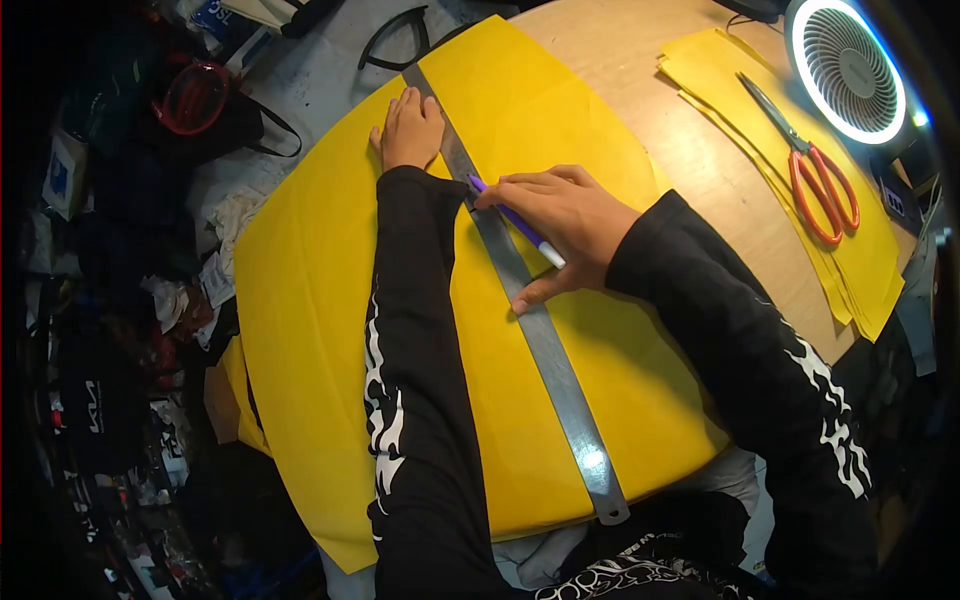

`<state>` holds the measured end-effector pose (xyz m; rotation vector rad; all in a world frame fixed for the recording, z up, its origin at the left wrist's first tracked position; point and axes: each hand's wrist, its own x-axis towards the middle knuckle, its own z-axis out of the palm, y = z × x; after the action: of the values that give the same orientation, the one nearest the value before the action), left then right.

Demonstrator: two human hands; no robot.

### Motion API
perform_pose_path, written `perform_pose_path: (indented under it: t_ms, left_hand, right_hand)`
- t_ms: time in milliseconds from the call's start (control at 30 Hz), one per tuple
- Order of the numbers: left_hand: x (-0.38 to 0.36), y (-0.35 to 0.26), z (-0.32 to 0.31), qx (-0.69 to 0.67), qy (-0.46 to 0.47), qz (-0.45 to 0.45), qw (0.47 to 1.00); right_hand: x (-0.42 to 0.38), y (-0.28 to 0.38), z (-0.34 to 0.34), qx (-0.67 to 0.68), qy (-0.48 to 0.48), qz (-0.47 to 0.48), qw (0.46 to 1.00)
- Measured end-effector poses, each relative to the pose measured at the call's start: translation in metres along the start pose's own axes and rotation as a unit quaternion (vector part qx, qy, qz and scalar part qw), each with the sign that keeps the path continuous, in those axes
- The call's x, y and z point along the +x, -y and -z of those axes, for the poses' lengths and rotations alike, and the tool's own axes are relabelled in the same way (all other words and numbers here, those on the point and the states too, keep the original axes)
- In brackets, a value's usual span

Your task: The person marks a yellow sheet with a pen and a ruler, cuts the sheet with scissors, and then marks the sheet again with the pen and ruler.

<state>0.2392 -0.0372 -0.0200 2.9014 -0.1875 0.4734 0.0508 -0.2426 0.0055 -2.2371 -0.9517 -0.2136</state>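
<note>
1. Yellow sheet point(320, 300): large, spread flat over a wooden table point(620, 60); its near edge hangs off the table toward the person.
2. Ruler point(545, 345): long, metal, lying on the sheet, running diagonally from the sheet's far edge to its near edge.
3. Left hand point(410, 130): flat, palm down, fingers together, pressing on the sheet just beside the ruler's far end and touching the ruler's edge; it grasps nothing. Black sleeve with white pattern.
4. Right hand point(565, 225): closed around a pen point(515, 222), thumb resting on the ruler near its middle. Sleeve as above.
5. Pen: purple barrel, white end, tip set against the ruler's left edge, on the sheet.
6. Scissors point(812, 170): orange handles, blades shut, lying on a stack of yellow sheets point(870, 260), well to the right of the ruler.
7. Fan point(850, 65): round, white, lit rim, beyond the scissors.
8. Clutter point(120, 250): dark bags and papers, left of the sheet, on the floor.
</note>
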Motion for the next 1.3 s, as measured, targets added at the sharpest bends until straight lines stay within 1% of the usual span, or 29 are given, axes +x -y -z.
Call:
perform_pose_path:
  t_ms: [100,200,300,433,633,800,1100,1300]
  left_hand:
    - [0.001,-0.001,0.000,-0.001,0.003,0.001,1.000]
    - [0.001,-0.001,0.001,-0.003,0.003,0.001,1.000]
    - [0.001,-0.002,0.002,0.000,0.003,0.003,1.000]
    - [0.001,-0.003,0.003,0.001,0.018,0.007,1.000]
    - [0.000,-0.001,0.001,-0.003,0.009,0.004,1.000]
    - [0.000,-0.003,0.006,-0.011,0.032,0.000,0.999]
    - [0.000,-0.002,0.005,-0.020,0.039,0.003,0.999]
    - [0.001,0.001,0.002,-0.020,0.036,0.005,0.999]
  right_hand:
    - [0.000,0.002,0.002,0.008,0.009,-0.010,1.000]
    - [-0.002,0.009,-0.009,-0.035,-0.037,-0.005,0.999]
    - [-0.001,0.011,-0.005,-0.028,-0.012,-0.026,0.999]
    - [-0.002,0.012,-0.006,-0.027,-0.013,-0.033,0.999]
    - [-0.001,0.010,-0.005,-0.005,-0.002,-0.038,0.999]
    - [-0.001,0.011,-0.003,0.014,-0.001,-0.038,0.999]
    - [0.000,0.011,-0.004,-0.009,0.004,-0.050,0.999]
    - [0.000,0.011,-0.003,-0.001,0.005,-0.045,0.999]
